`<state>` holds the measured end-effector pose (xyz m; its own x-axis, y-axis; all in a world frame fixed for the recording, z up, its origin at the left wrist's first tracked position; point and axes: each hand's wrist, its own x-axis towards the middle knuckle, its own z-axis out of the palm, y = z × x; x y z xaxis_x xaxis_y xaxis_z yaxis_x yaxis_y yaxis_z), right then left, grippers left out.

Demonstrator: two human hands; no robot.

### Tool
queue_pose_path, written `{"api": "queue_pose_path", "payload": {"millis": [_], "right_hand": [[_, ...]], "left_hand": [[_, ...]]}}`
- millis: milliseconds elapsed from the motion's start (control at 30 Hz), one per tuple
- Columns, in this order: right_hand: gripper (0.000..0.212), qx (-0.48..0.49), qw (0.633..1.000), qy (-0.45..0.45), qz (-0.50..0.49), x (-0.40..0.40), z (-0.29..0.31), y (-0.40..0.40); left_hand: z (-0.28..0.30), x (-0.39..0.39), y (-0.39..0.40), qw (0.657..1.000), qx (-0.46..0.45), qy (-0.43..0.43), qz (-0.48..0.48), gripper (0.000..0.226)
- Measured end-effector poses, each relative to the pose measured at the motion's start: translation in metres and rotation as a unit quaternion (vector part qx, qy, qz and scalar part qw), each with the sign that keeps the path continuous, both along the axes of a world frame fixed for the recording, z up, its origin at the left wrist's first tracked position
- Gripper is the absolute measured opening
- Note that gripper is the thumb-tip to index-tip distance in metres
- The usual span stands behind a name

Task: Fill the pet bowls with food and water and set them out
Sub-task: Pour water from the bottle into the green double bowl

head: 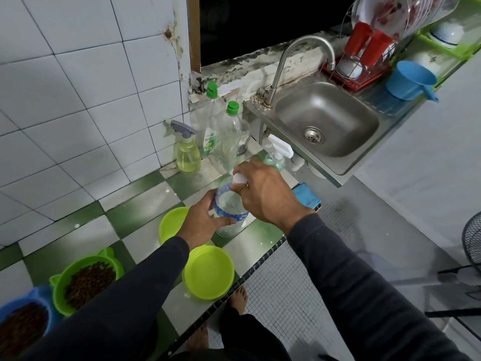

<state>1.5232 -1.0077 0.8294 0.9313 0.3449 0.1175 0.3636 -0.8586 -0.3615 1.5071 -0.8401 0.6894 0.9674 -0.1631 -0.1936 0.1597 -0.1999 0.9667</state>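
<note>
Nearest, at the left edge, a blue bowl and a green eared bowl hold brown kibble on the green-and-white tiled counter. Beside them, two lime green round bowls stand with nothing in them. Just behind, the left hand grips a clear plastic water bottle round its body, and the right hand pinches its white cap. Farther right is a steel sink.

Brushed steel sink; glossy tiled desk; clear plastic water bottle; smooth green plastic bowls.
</note>
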Motion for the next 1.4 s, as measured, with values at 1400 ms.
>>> {"api": "queue_pose_path", "payload": {"millis": [1400], "right_hand": [[0.08,-0.154,0.98,0.117,0.038,-0.14,-0.046,-0.063]], "left_hand": [[0.063,-0.184,0.023,0.876,0.476,-0.084,-0.008,0.091]]}}
